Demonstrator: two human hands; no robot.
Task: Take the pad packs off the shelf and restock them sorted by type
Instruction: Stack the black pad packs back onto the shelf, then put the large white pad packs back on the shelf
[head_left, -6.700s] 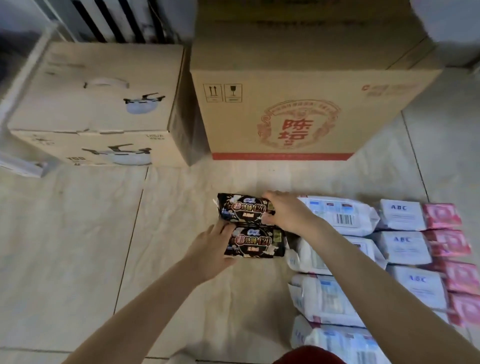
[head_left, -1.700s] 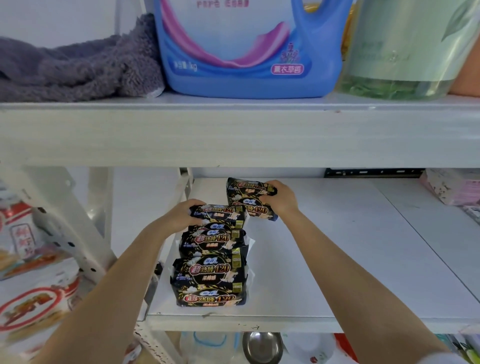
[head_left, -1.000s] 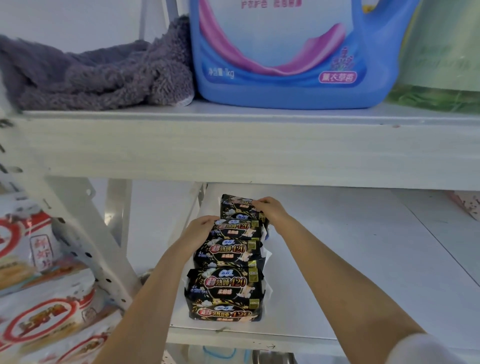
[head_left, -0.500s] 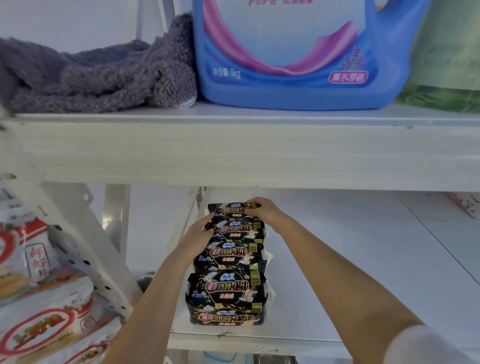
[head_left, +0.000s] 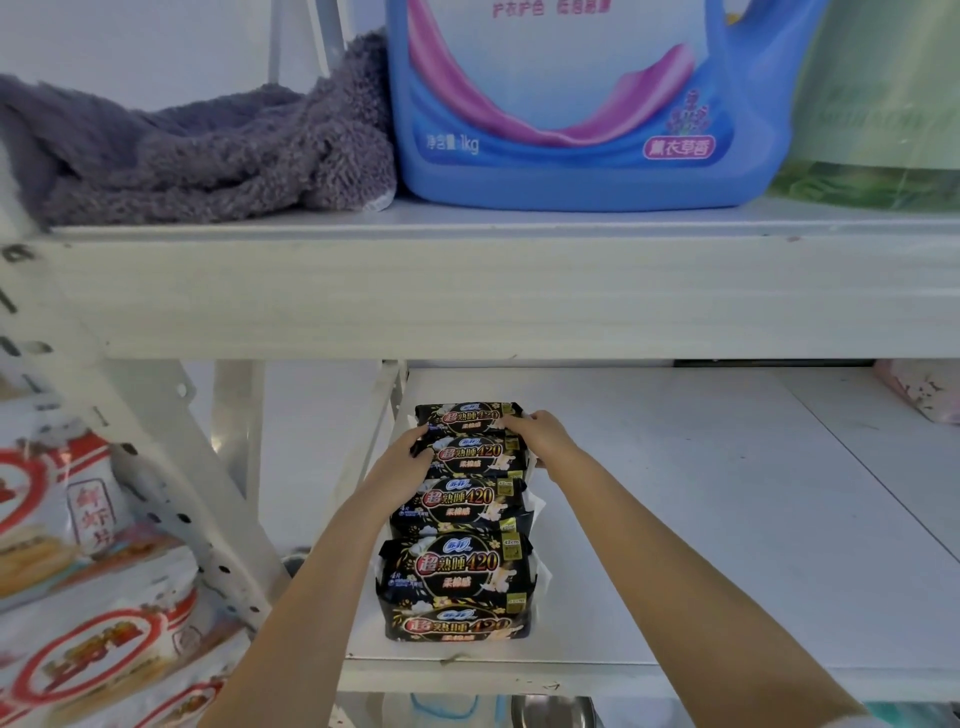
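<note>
Several black pad packs marked 420 stand in a row (head_left: 460, 566) from front to back at the left end of the white lower shelf (head_left: 701, 545). The rearmost black pack (head_left: 467, 418) stands upright at the back of the row. My left hand (head_left: 402, 460) grips the left end of the second pack from the back (head_left: 475, 452), fingers curled over its corner. My right hand (head_left: 537, 434) holds the right ends of the two rear packs, fingers over the top edge.
On the upper shelf (head_left: 467, 296) lie a grey towel (head_left: 197, 150), a blue detergent jug (head_left: 576, 98) and a green bottle (head_left: 878, 130). Snack bags (head_left: 78, 597) fill the rack on the left. A pink pack (head_left: 924, 389) sits at the lower shelf's far right.
Two black packs came from the floor to the shelf. My right hand set the last one at the back of the row; both hands now press the rear packs together.
</note>
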